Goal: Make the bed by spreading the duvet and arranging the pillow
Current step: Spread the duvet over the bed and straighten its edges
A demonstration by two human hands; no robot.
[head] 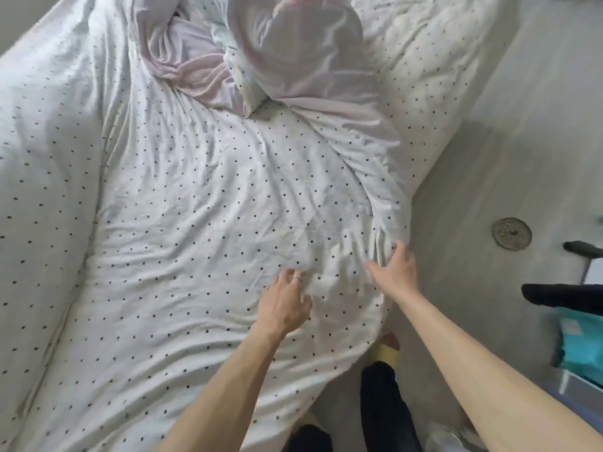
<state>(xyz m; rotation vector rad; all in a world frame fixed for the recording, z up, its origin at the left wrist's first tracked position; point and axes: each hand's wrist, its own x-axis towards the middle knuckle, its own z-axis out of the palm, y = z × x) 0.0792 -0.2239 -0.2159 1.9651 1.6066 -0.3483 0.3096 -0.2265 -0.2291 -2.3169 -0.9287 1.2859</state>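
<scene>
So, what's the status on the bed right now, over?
Left hand resting on white black-dotted duvet. Right hand at its right edge, grip unclear. Duvet wrinkled, pale crumpled pillow heaped at far end.

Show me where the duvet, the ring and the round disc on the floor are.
duvet (pixel 195 207): head view, dotted middle of its top.
ring (pixel 297 278): head view, band on a finger of the left hand (pixel 284 305).
round disc (pixel 512 233): head view, its centre.

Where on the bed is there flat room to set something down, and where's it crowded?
Free: the flat duvet stretch between the left hand and the bunched heap. Also bare floor between the duvet's right edge and the round disc. Crowded: the head, under that heap.
</scene>
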